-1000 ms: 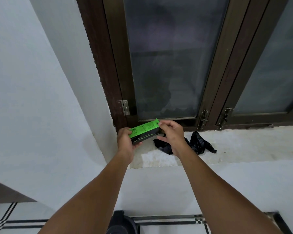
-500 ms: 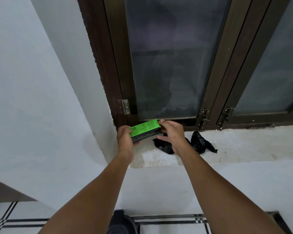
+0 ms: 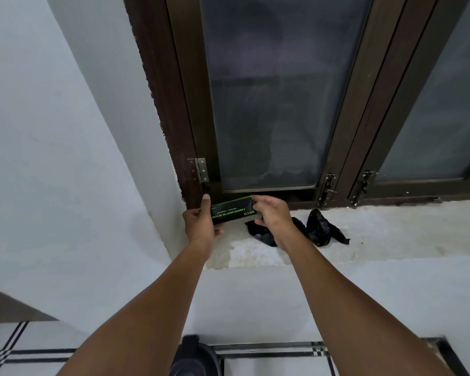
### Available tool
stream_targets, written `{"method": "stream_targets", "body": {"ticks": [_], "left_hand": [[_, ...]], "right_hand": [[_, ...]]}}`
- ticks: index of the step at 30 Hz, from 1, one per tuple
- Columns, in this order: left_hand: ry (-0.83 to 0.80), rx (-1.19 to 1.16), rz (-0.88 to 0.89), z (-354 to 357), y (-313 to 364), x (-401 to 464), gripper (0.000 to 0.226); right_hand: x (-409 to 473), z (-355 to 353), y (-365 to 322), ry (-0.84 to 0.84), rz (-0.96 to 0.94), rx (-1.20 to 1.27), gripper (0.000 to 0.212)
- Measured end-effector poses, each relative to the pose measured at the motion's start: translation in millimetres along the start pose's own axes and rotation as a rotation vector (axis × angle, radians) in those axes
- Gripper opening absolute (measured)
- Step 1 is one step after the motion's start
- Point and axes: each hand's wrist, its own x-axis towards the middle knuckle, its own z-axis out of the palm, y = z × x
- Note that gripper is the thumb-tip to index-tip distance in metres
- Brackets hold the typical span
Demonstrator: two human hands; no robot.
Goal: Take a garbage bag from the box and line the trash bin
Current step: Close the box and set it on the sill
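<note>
I hold a small black and green garbage bag box (image 3: 232, 210) over the left end of the window sill (image 3: 391, 234). My left hand (image 3: 201, 223) grips its left end, thumb up along the edge. My right hand (image 3: 273, 215) pinches its right end with fingertips. The box's dark face with green lettering is turned toward me. A crumpled black garbage bag (image 3: 319, 227) lies on the sill just right of my right hand, partly hidden behind my wrist. A dark round object, possibly the trash bin (image 3: 193, 356), shows on the floor between my forearms.
A dark wooden window frame (image 3: 174, 118) with frosted panes rises right behind the box, with a hinge (image 3: 200, 169) and latches (image 3: 327, 189) near the sill. White walls stand left and below the sill. The tiled floor (image 3: 269, 359) has black stripes.
The box has tipped: its bright green top faced me before, now its dark lettered side does. My left thumb has risen along the box's left edge. Both hands stay in place.
</note>
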Motion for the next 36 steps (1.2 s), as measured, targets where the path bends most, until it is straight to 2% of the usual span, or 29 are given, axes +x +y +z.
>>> {"method": "stream_targets", "body": {"ticks": [3,8,19,22,25,28,30,33,34,36], "left_hand": [[0.031,0.086,0.005,-3,-1,1,0.051],[0.104,0.202,0.043,-1,-6,5,0.034],[0.1,0.281,0.049,-7,-20,19,0.021],[0.128,0.338,0.121,-5,-23,14,0.03],[0.211,0.56,0.271,-2,-25,1,0.049],[0.245,0.658,0.433,9,-24,-17,0.047],[0.185,0.637,0.498,21,-25,-26,0.04],[0.061,0.608,0.532,40,-30,-36,0.036],[0.025,0.617,0.546,47,-33,-39,0.035],[-0.046,0.643,0.569,58,-41,-44,0.034]], "right_hand": [[6,8,16,0.021,0.017,-0.04,0.025],[13,20,34,0.043,0.088,-0.076,0.013],[14,34,42,-0.076,0.105,-0.155,0.035],[15,32,47,-0.081,0.08,-0.19,0.03],[6,20,42,0.081,-0.095,-0.244,0.024],[-11,-3,38,0.43,-0.416,-0.659,0.021],[-15,-21,40,0.566,-0.426,-0.931,0.035],[-14,-44,47,0.464,-0.137,-1.231,0.064],[-15,-50,50,0.412,-0.056,-1.312,0.062],[-18,-61,53,0.341,-0.003,-1.427,0.039]]}}
